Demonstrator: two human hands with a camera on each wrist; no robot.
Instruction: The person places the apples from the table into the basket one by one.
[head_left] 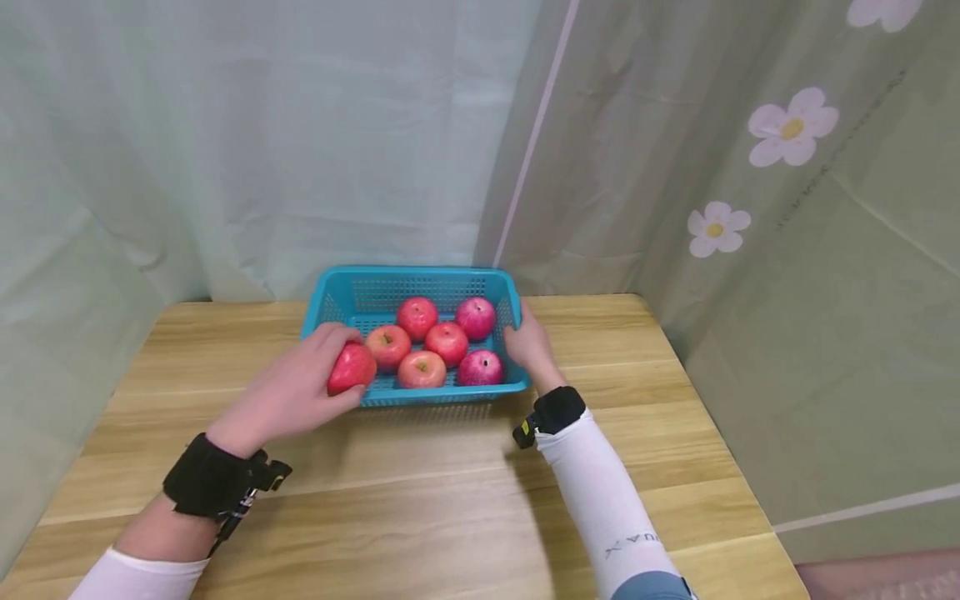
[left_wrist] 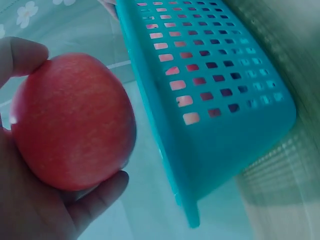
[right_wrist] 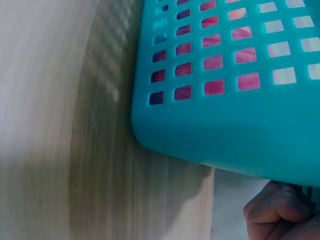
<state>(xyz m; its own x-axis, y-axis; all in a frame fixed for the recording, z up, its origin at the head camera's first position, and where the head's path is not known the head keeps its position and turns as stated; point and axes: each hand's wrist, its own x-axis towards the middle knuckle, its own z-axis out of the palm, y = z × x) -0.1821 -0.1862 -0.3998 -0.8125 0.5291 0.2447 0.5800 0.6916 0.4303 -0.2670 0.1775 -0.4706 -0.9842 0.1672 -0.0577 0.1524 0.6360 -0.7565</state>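
Observation:
A blue-green perforated plastic basket (head_left: 337, 292) stands on the wooden table with several red and pinkish apples (head_left: 422, 369) inside. My left hand (head_left: 292, 387) grips a red apple (head_left: 352, 369) at the basket's front left corner. In the left wrist view, the thumb and fingers curl round this apple (left_wrist: 75, 122), which is held above the rim with a gap from the basket (left_wrist: 230, 150). At the basket's right end, my right hand (head_left: 534, 348) holds the rim. In the right wrist view, its curled fingers (right_wrist: 277, 212) show under the basket edge, partly hidden.
The wooden table (head_left: 420, 500) extends in front of the basket and to both sides. A pale curtain (head_left: 360, 150) hangs close behind the basket, and a green curtain with white flowers (head_left: 793, 127) runs along the right.

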